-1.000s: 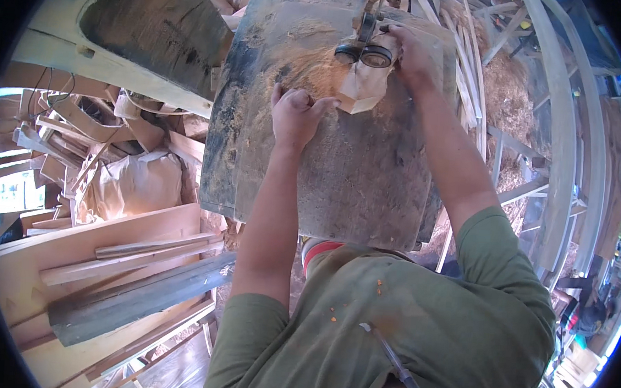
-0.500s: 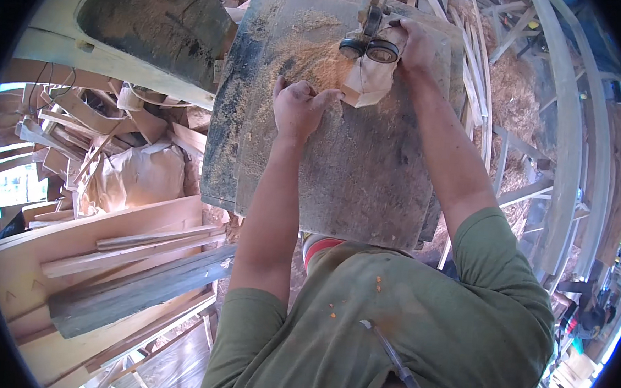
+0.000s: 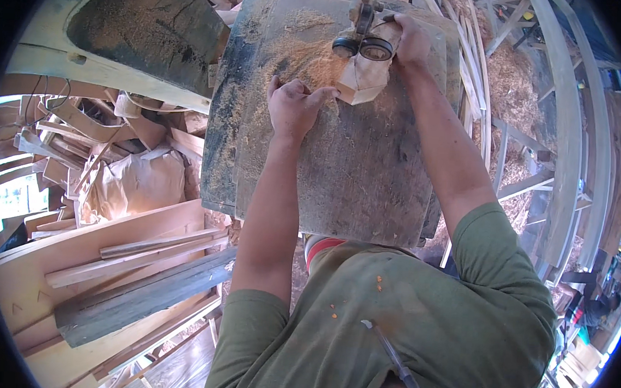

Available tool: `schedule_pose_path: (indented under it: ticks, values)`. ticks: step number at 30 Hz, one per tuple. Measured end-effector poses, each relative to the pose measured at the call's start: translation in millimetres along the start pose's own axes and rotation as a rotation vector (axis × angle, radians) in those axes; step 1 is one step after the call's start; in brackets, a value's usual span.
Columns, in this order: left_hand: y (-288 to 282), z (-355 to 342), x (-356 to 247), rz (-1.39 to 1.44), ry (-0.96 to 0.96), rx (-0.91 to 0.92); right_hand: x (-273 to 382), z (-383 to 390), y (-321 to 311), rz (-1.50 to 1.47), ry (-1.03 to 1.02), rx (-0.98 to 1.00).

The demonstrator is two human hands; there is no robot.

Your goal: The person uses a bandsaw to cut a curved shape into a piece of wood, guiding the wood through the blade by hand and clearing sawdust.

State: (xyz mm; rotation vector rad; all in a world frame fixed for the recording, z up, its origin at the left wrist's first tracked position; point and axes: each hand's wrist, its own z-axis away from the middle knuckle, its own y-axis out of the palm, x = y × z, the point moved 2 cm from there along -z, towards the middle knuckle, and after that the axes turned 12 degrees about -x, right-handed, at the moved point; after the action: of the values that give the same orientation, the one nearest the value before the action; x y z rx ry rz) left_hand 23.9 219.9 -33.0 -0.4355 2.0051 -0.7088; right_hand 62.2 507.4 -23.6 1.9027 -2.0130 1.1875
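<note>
Since a second ago, only a slight shift of the whole view; block and both hands sit about the same against the guide wheels [image 3: 375, 49]. Pale wood block [image 3: 363, 85] is on the far half of the worktable [image 3: 368, 176], near end sticking out toward the person from under the wheels; contact with the wheels, can't tell. Right hand [image 3: 412, 47] wrapped on the block's far right side, holding it, fingertips partly hidden. Left hand [image 3: 292, 109] half curled, thumb stretched right to the block's near left corner; can't tell if it pinches or just touches. Sawdust [image 3: 306, 60] spread left of the block. Pale wood strips [image 3: 136, 260] and a grey beam [image 3: 140, 299] lie near left, off the table.
</note>
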Motion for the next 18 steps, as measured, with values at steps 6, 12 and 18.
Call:
schedule_pose_path:
  ticks: [6, 12, 18]
  values:
    - [-3, -2, -6, 0.022, 0.0, 0.016, -16, 0, 12, -0.094, 0.192, 0.038]
    - [-4, -2, -3, 0.038, 0.012, -0.007, -21, -2, 12, 0.003, -0.022, 0.029]
    - [-2, -3, -5, -0.024, -0.045, 0.054, -6, -1, 3, 0.057, -0.081, -0.004]
